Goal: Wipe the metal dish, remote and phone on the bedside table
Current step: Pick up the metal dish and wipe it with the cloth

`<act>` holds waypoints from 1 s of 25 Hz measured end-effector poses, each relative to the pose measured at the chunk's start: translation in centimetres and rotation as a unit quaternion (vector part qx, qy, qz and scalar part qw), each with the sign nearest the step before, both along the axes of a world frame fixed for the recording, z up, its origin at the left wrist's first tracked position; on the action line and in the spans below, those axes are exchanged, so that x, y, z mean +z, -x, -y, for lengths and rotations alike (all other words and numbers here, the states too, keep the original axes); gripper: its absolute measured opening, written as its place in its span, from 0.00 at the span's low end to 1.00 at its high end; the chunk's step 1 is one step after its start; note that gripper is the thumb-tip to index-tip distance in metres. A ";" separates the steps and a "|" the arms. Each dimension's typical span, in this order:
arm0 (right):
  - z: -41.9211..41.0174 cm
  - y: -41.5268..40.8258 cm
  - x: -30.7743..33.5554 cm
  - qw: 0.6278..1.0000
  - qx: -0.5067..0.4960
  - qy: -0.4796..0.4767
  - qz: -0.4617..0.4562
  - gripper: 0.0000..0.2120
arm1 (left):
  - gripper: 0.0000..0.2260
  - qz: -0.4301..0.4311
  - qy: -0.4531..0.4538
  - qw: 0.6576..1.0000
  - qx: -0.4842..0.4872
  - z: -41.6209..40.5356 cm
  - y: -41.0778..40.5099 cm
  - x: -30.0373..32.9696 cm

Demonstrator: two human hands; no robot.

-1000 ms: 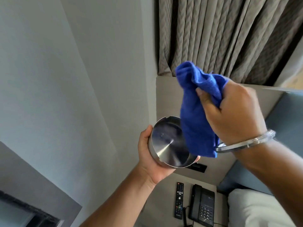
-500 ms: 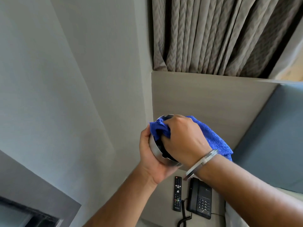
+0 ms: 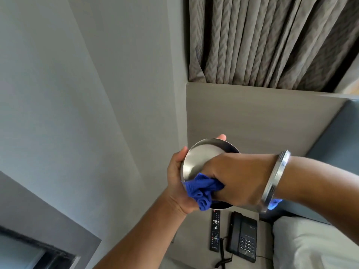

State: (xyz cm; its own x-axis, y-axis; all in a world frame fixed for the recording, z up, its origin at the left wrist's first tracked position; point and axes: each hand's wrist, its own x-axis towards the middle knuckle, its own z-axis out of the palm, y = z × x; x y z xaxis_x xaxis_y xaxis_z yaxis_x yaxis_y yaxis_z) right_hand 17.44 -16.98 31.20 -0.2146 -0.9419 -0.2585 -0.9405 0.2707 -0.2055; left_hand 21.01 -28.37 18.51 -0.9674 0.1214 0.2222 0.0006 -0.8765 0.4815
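My left hand [image 3: 177, 183] holds the round metal dish [image 3: 198, 160] from behind and tilts it up in the air. My right hand [image 3: 235, 177], a steel bangle on its wrist, is inside the dish and grips a bunched blue cloth [image 3: 202, 191] against its lower inner face. Far below, the black remote [image 3: 215, 231] lies flat on the bedside table [image 3: 192, 247]. Just right of it stands the black phone [image 3: 242, 237], its coiled cord trailing toward the front.
A grey wall fills the left side. A wooden headboard panel [image 3: 252, 117] backs the table, with patterned curtains [image 3: 272, 39] above it. A white pillow [image 3: 314, 245] and a grey padded headboard [image 3: 338, 136] lie to the right.
My right hand dropped with the blue cloth from above the dish into it, then swept to the dish's lower part. The upper inner face now shows bare.
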 end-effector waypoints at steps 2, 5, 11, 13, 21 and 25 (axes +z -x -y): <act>-0.6 -0.2 0.9 0.998 -0.021 0.029 -0.050 0.05 | 0.29 0.010 -0.011 1.000 0.014 -0.3 0.8 -0.2; -2.0 0.9 2.6 0.972 -0.178 0.137 -0.065 0.12 | 0.27 0.040 0.006 0.999 0.008 -0.4 1.4 -1.0; -4.3 3.2 2.8 0.788 -0.327 0.508 -0.117 0.06 | 0.33 0.103 -0.026 0.993 -0.045 0.6 0.2 -2.4; -3.6 1.9 1.9 0.807 -0.276 0.506 -0.129 0.03 | 0.34 0.112 -0.032 0.993 -0.034 0.6 0.5 -1.7; -0.8 0.8 -4.6 0.963 -0.110 0.243 0.019 0.08 | 0.23 0.110 0.023 0.991 0.074 1.3 -0.3 -0.9; -2.6 1.3 -4.6 0.979 -0.077 0.182 0.046 0.10 | 0.23 0.116 0.060 0.982 0.137 0.8 -0.1 -1.0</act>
